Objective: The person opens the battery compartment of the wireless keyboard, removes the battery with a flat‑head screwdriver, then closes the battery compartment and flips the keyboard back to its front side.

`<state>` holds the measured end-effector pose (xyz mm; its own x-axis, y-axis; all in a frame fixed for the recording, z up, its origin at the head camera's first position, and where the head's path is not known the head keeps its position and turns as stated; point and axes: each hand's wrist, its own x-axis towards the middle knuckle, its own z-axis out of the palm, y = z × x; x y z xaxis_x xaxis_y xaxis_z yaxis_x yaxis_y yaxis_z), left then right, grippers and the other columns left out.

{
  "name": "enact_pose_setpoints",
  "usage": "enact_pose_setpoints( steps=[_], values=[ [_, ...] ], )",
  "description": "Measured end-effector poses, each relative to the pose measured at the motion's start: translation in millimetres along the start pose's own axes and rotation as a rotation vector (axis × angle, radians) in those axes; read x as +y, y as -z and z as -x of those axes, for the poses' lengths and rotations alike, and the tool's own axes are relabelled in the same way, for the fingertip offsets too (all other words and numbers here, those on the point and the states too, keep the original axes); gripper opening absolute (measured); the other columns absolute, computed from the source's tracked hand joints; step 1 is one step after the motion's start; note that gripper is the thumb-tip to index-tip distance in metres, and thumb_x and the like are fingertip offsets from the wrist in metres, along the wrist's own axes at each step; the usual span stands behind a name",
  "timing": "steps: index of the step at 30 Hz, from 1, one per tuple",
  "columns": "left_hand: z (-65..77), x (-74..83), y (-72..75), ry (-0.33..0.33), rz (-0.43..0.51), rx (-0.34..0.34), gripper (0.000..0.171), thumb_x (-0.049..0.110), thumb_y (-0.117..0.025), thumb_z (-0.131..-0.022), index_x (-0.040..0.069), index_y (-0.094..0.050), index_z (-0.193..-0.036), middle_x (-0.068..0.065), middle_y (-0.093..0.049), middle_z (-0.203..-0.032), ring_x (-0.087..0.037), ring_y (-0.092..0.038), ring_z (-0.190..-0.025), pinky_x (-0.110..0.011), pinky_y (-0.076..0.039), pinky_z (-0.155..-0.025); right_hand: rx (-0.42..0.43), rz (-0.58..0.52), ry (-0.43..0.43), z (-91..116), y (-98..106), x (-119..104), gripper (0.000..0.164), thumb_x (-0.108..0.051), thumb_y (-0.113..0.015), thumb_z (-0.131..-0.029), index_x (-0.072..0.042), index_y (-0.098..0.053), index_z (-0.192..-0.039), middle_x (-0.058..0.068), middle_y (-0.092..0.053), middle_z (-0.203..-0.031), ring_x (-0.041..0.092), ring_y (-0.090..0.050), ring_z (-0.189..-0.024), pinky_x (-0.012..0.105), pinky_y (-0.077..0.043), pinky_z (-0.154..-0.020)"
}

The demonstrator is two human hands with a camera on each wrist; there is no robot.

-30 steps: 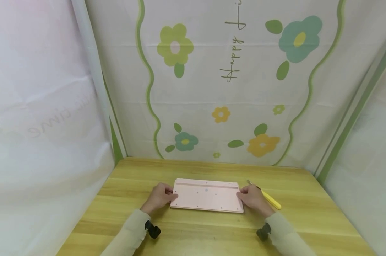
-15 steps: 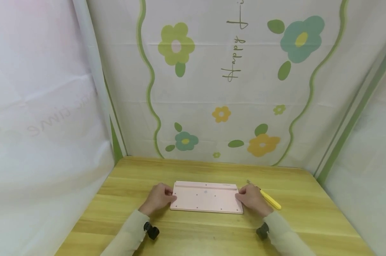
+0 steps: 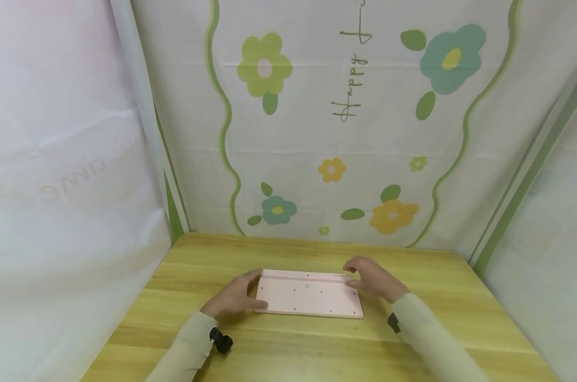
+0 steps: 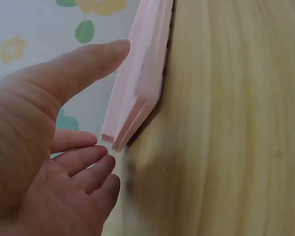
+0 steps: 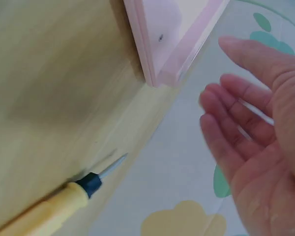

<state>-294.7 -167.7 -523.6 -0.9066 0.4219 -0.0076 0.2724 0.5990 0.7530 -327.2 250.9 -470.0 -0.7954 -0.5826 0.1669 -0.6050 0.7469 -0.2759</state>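
Observation:
A flat pink keyboard (image 3: 312,296) lies underside up on the wooden table, with small dark screws and a raised strip along its far edge. My left hand (image 3: 235,295) is at its left end, fingers parted from the thumb. In the left wrist view that hand (image 4: 64,128) shows no grip, its thumb overlapping the keyboard (image 4: 142,73). Over the far right corner hovers my right hand (image 3: 371,277), fingers loosely bent. The right wrist view shows this hand (image 5: 255,113) holding nothing, apart from the keyboard (image 5: 160,44).
A yellow-handled screwdriver (image 5: 64,204) lies on the table to the right of the keyboard; in the head view my right hand and forearm hide it. White fabric with printed flowers (image 3: 393,216) stands behind the wooden table (image 3: 288,345) and on both sides.
Both hands have let go of the keyboard's ends. My right hand has risen toward the far right corner, covering the screwdriver; the left hand has spread. The keyboard's far edge has come down slightly.

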Motion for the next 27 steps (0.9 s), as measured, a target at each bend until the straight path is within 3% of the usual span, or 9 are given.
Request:
enact_pose_setpoints(
  steps=[4, 8, 18, 22, 27],
  values=[
    [-0.6, -2.1, -3.1, 0.005, -0.017, -0.002, 0.107, 0.041, -0.089, -0.085, 0.002, -0.03, -0.165, -0.021, -0.033, -0.171, -0.044, -0.03, -0.159, -0.062, -0.029, -0.129, -0.044, 0.025, 0.084, -11, -2, -3, 0.023, -0.005, -0.082, -0.091, 0.003, -0.074, -0.111, 0.015, -0.075, -0.108, 0.028, -0.069, -0.095, 0.038, -0.061, -0.081],
    [-0.3, -1.5, -3.8, 0.01, -0.031, -0.005, 0.106, 0.041, -0.089, -0.086, 0.003, -0.03, -0.166, -0.019, -0.032, -0.172, -0.042, -0.03, -0.16, -0.06, -0.03, -0.129, -0.064, -0.004, 0.097, -17, -6, -4, 0.009, 0.001, -0.078, -0.092, -0.001, -0.075, -0.1, 0.012, -0.074, -0.098, 0.026, -0.066, -0.087, 0.031, -0.057, -0.074],
    [0.0, 0.4, -3.2, 0.014, -0.035, -0.01, 0.105, 0.039, -0.088, -0.087, 0.003, -0.03, -0.166, -0.018, -0.032, -0.172, -0.041, -0.031, -0.16, -0.059, -0.031, -0.129, -0.071, 0.022, 0.049, -25, -13, -2, 0.012, 0.005, -0.074, -0.093, -0.007, -0.075, -0.09, 0.005, -0.072, -0.09, 0.014, -0.057, -0.079, 0.027, -0.052, -0.07],
    [1.3, 2.0, -3.7, 0.016, -0.034, -0.012, 0.104, 0.039, -0.089, -0.087, 0.003, -0.03, -0.166, -0.019, -0.033, -0.172, -0.042, -0.031, -0.16, -0.06, -0.032, -0.128, -0.112, 0.021, 0.028, -32, -12, 0, 0.013, 0.004, -0.076, -0.092, -0.008, -0.076, -0.086, 0.003, -0.071, -0.085, 0.011, -0.051, -0.075, 0.025, -0.048, -0.067],
    [0.6, 0.9, -5.2, 0.011, -0.036, -0.012, 0.105, 0.038, -0.089, -0.087, 0.002, -0.03, -0.166, -0.019, -0.033, -0.172, -0.042, -0.031, -0.16, -0.06, -0.031, -0.128, -0.191, 0.011, -0.032, -41, -6, -2, 0.011, 0.002, -0.079, -0.09, -0.008, -0.077, -0.085, 0.0, -0.072, -0.083, 0.009, -0.054, -0.074, 0.024, -0.051, -0.067]
  ],
)
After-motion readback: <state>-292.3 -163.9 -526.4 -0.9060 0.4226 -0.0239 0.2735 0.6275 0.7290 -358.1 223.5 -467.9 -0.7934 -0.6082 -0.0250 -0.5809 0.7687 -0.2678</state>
